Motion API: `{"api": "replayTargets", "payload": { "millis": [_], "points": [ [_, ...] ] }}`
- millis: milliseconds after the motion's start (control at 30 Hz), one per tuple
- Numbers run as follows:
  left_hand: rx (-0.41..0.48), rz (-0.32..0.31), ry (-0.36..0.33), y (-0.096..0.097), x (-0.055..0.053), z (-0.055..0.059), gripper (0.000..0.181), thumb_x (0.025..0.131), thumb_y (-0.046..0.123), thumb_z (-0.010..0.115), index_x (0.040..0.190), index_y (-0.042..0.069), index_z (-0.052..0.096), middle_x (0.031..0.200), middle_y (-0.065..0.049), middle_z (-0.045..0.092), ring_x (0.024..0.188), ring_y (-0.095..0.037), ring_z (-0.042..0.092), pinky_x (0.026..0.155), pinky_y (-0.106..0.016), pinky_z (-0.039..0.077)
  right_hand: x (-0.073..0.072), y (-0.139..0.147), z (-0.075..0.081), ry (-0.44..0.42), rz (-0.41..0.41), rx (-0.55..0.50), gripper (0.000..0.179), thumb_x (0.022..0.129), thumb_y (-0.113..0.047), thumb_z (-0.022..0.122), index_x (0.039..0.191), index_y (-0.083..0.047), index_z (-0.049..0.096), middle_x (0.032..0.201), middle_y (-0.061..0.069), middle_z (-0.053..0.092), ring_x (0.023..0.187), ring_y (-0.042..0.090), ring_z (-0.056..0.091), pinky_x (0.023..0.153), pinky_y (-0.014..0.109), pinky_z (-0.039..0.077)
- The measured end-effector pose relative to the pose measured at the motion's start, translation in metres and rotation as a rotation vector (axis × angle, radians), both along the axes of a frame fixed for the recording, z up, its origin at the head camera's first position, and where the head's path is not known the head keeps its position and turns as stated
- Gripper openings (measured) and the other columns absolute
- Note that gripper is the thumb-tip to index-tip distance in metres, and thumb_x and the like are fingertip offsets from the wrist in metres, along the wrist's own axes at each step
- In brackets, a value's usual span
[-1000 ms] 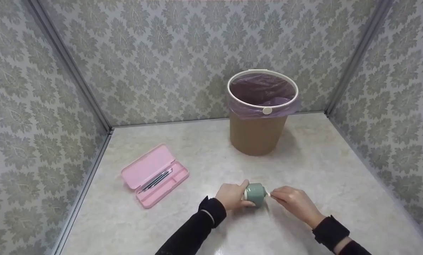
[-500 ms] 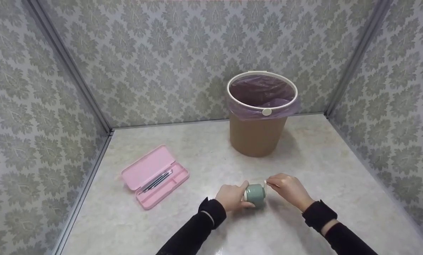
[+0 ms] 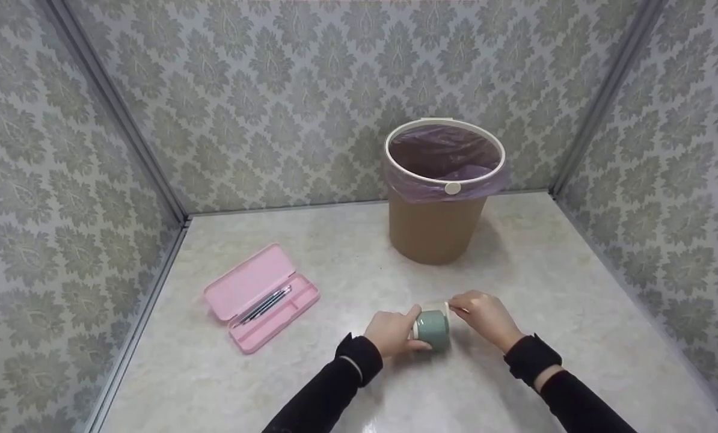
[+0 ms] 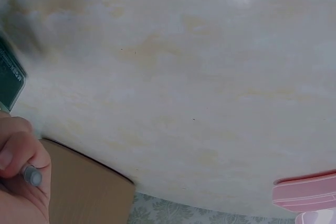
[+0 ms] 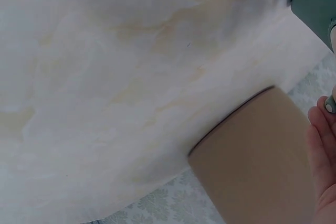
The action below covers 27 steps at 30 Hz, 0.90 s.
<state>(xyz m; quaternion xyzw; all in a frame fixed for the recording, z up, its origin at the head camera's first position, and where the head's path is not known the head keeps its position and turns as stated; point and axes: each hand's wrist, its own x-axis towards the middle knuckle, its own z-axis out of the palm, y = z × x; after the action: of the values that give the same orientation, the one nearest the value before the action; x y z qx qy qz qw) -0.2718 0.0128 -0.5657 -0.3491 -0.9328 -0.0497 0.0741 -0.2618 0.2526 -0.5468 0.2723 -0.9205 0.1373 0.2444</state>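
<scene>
"So, where's the rounded green plastic sharpener (image 3: 432, 331)?"

"Nearside of the tan, white-rimmed bin (image 3: 434, 231); left hand (image 3: 392, 332) curled round it and a slim grey rod (image 4: 33, 176), right hand (image 3: 485, 316) pinching its pale crank (image 3: 447, 310)."

"Tips?"

"I'd brace everything firmly, turning evenly."

Pink case (image 3: 249, 282) is lying open near the left edge of the desk (image 3: 341, 246), slim pens (image 3: 265, 305) resting inside, purple-lined brown bin (image 3: 434, 231) standing near the back edge, patterned walls (image 3: 287, 114) rising behind
</scene>
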Motion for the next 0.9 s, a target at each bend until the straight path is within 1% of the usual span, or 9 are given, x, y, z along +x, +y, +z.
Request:
{"api": "replayTargets", "payload": {
  "millis": [200,367,467,533,633,700,767,833,900],
  "points": [
    [0.008,0.005,-0.019,-0.002,0.002,-0.001,0.073,0.08,0.07,0.071,0.126,0.016,0.052,0.069,0.001,0.071,0.057,-0.017,0.066,0.049,-0.031,0.044,-0.001,-0.003,-0.004,-0.038,-0.008,0.0,0.01,0.084,-0.005,0.08,0.093,-0.008,0.081,0.085,0.006,0.079,0.078,0.022,0.074,0.072,0.037,0.061],
    [0.012,0.002,-0.015,0.001,0.003,-0.004,0.07,0.081,0.07,0.07,0.121,0.017,0.05,0.068,0.003,0.07,0.055,-0.015,0.064,0.048,-0.029,0.041,-0.002,-0.002,-0.017,-0.091,-0.005,0.009,0.008,0.084,-0.004,0.078,0.09,-0.01,0.08,0.082,0.004,0.078,0.075,0.02,0.072,0.071,0.036,0.059],
    [0.011,-0.001,-0.005,0.003,0.005,-0.006,0.07,0.081,0.071,0.069,0.121,0.017,0.05,0.068,0.003,0.069,0.056,-0.014,0.064,0.047,-0.028,0.041,0.002,0.002,-0.027,-0.128,0.009,0.027,0.009,0.084,-0.003,0.077,0.088,-0.01,0.079,0.08,0.002,0.077,0.073,0.02,0.071,0.069,0.034,0.058],
    [0.009,0.0,0.004,0.003,0.005,-0.006,0.07,0.081,0.071,0.068,0.122,0.017,0.05,0.069,0.004,0.069,0.056,-0.014,0.064,0.047,-0.028,0.041,0.005,0.003,-0.033,-0.132,0.014,0.028,0.009,0.082,-0.002,0.077,0.083,-0.011,0.077,0.078,0.001,0.076,0.072,0.019,0.07,0.068,0.033,0.057],
    [0.009,0.004,0.007,0.003,0.003,-0.004,0.071,0.081,0.071,0.068,0.123,0.017,0.05,0.069,0.004,0.07,0.056,-0.014,0.065,0.047,-0.028,0.041,0.009,0.003,-0.039,-0.125,0.021,0.008,0.018,0.081,0.0,0.078,0.072,-0.012,0.067,0.071,-0.001,0.071,0.066,0.016,0.066,0.062,0.031,0.054],
    [0.004,0.008,0.008,0.003,0.002,-0.004,0.071,0.081,0.072,0.069,0.124,0.018,0.05,0.07,0.003,0.071,0.057,-0.014,0.065,0.048,-0.028,0.042,0.013,0.004,-0.043,-0.132,0.014,-0.021,0.024,0.08,0.001,0.078,0.069,-0.013,0.062,0.069,-0.001,0.069,0.065,0.015,0.065,0.061,0.03,0.052],
    [-0.005,0.014,0.005,0.003,0.0,-0.003,0.072,0.081,0.071,0.069,0.125,0.018,0.051,0.07,0.003,0.071,0.057,-0.015,0.065,0.048,-0.028,0.043,0.016,0.003,-0.046,-0.152,0.012,-0.048,0.023,0.08,0.001,0.078,0.07,-0.013,0.064,0.069,-0.002,0.069,0.065,0.013,0.066,0.061,0.029,0.052],
    [-0.009,0.02,-0.002,0.003,0.0,-0.003,0.073,0.08,0.071,0.07,0.127,0.018,0.051,0.071,0.002,0.072,0.058,-0.015,0.066,0.049,-0.029,0.045,0.02,0.003,-0.049,-0.174,0.007,-0.074,0.019,0.08,0.001,0.078,0.073,-0.013,0.068,0.072,-0.002,0.072,0.068,0.013,0.068,0.063,0.03,0.054],
    [-0.011,0.023,-0.019,0.004,0.0,-0.003,0.073,0.08,0.071,0.07,0.128,0.019,0.051,0.072,0.002,0.072,0.058,-0.015,0.066,0.05,-0.029,0.045,0.024,0.003,-0.051,-0.178,0.01,-0.087,0.016,0.081,0.0,0.078,0.077,-0.014,0.071,0.075,-0.002,0.074,0.07,0.014,0.07,0.065,0.031,0.056]
  ]
}}
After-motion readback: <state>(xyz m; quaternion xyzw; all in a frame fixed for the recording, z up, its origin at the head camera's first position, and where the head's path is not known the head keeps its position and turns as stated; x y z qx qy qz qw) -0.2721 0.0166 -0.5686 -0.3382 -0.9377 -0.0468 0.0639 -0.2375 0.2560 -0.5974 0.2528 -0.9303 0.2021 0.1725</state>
